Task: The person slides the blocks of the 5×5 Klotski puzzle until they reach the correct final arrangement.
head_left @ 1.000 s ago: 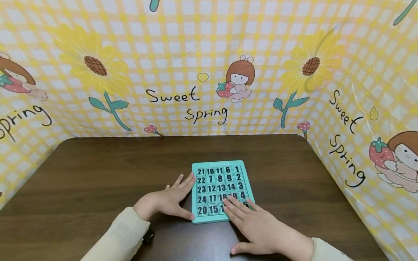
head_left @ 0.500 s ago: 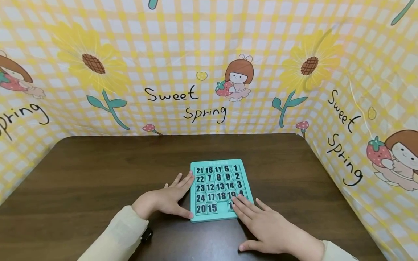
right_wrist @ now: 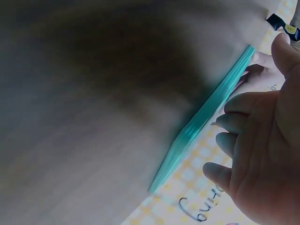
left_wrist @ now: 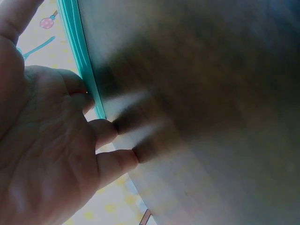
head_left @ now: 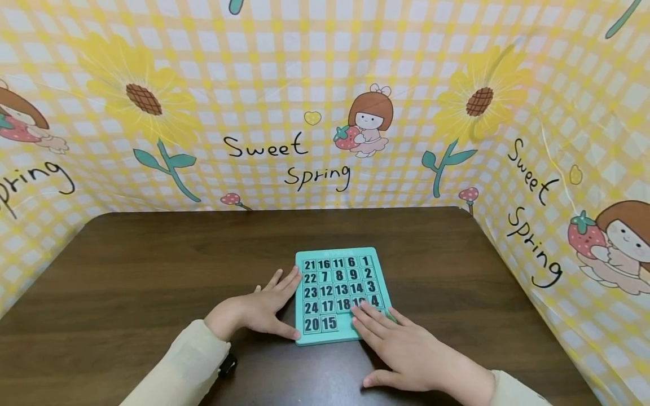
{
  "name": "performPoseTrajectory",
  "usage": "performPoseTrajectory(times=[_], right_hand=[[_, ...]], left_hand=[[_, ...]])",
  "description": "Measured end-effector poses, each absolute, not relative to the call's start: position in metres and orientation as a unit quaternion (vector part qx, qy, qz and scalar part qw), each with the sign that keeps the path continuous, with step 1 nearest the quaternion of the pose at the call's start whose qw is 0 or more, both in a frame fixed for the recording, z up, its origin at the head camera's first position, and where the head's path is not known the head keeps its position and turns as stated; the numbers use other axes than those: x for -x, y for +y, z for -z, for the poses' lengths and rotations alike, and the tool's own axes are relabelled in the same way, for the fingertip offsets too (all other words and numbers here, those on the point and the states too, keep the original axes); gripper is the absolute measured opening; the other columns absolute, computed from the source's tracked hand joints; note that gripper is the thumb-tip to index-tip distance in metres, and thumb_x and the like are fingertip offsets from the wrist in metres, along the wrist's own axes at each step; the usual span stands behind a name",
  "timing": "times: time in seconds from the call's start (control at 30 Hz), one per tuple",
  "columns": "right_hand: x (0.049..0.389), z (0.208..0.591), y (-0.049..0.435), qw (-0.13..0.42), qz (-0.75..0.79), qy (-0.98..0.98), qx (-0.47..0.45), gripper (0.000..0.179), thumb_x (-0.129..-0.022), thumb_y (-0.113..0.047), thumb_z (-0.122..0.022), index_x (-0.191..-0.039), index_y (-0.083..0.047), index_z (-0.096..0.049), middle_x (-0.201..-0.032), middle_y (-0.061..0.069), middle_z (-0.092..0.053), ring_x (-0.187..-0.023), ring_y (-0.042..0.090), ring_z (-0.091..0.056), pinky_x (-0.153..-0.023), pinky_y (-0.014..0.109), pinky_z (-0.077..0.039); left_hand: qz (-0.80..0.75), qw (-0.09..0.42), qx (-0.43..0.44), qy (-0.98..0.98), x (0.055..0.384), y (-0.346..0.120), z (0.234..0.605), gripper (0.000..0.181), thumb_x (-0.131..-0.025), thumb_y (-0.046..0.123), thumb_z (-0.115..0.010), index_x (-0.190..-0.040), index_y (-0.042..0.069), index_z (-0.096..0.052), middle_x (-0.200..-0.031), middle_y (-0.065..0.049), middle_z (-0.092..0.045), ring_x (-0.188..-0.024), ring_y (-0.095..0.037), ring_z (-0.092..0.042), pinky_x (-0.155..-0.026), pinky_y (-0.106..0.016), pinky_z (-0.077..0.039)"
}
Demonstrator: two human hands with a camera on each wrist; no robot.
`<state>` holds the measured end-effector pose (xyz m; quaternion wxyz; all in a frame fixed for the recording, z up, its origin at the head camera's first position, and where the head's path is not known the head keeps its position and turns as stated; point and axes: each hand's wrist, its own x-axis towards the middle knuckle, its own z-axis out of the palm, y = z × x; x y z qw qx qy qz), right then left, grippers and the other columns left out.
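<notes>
A teal sliding number puzzle [head_left: 325, 340] lies flat on the brown table, its tiles printed with black numbers. In its bottom row, tiles 20 and 15 [head_left: 329, 323] show at the left, with a bare slot [head_left: 345, 327] just right of them. My left hand [head_left: 261, 310] braces the puzzle's left side, thumb at the near corner and fingertips along the edge farther up. Outstretched fingers of my right hand [head_left: 406, 349] lie over the lower right tiles and hide part of them; its thumb is spread away, off the board. Both wrist views show the puzzle's teal side edge [left_wrist: 84, 61].
The dark wooden table [head_left: 178, 254] spreads around the puzzle. A yellow-checked cloth [head_left: 264, 84] with printed flowers and words hangs behind and along both sides. A black band [head_left: 228, 365] sits at the left wrist.
A bottom-row tile slid right from the third place, leaving the slot bare. My right hand shifted right, then slightly back left, uncovering tile 4. The left hand stays in place.
</notes>
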<state>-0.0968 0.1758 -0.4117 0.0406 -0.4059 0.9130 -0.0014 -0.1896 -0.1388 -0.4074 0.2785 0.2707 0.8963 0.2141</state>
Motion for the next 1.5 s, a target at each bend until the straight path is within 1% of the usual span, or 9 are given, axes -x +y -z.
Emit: performPoseTrajectory(times=[0.2, 0.63, 0.97, 1.2, 1.5], right_hand=[[0.103, 0.411, 0.158, 0.056, -0.003, 0.907, 0.418, 0.09, -0.094, -0.074, -0.032, -0.157, -0.009, -0.029, -0.167, 0.006, -0.018, -0.155, 0.024, -0.017, -0.115, 0.056, -0.033], [0.106, 0.412, 0.14, 0.064, -0.027, 0.894, 0.442, 0.091, -0.094, -0.075, -0.027, -0.158, -0.01, -0.026, -0.167, 0.005, -0.018, -0.155, 0.022, -0.017, -0.115, 0.056, -0.034], [0.106, 0.415, 0.143, 0.055, -0.035, 0.895, 0.441, 0.092, -0.094, -0.075, -0.027, -0.158, -0.01, -0.027, -0.167, 0.005, -0.019, -0.155, 0.023, -0.018, -0.114, 0.056, -0.034], [0.104, 0.416, 0.153, 0.057, -0.024, 0.901, 0.428, 0.092, -0.093, -0.075, -0.029, -0.158, -0.01, -0.028, -0.167, 0.005, -0.019, -0.155, 0.023, -0.018, -0.113, 0.056, -0.036], [0.102, 0.415, 0.165, 0.068, -0.017, 0.909, 0.41, 0.092, -0.093, -0.076, -0.03, -0.158, -0.011, -0.027, -0.168, 0.004, -0.017, -0.155, 0.023, -0.017, -0.115, 0.056, -0.033]], left_hand=[[-0.218, 0.278, -0.268, 0.896, 0.189, -0.139, 0.409, 0.118, -0.081, 0.056, -0.075, -0.161, 0.011, 0.0, -0.169, -0.007, 0.011, -0.154, -0.039, 0.014, -0.11, -0.078, -0.005], [-0.212, 0.274, -0.266, 0.9, 0.19, -0.138, 0.41, 0.119, -0.081, 0.057, -0.075, -0.161, 0.011, -0.001, -0.169, -0.006, 0.01, -0.154, -0.039, 0.013, -0.11, -0.078, -0.006], [-0.21, 0.274, -0.264, 0.901, 0.189, -0.138, 0.409, 0.119, -0.08, 0.057, -0.076, -0.161, 0.012, 0.0, -0.169, -0.006, 0.01, -0.154, -0.039, 0.012, -0.11, -0.078, -0.007], [-0.215, 0.274, -0.265, 0.899, 0.188, -0.139, 0.409, 0.119, -0.08, 0.057, -0.076, -0.161, 0.012, 0.0, -0.169, -0.006, 0.01, -0.154, -0.039, 0.013, -0.11, -0.078, -0.006], [-0.215, 0.278, -0.268, 0.897, 0.19, -0.14, 0.408, 0.119, -0.081, 0.057, -0.075, -0.161, 0.013, 0.002, -0.168, -0.005, 0.013, -0.154, -0.038, 0.015, -0.11, -0.078, -0.005]])
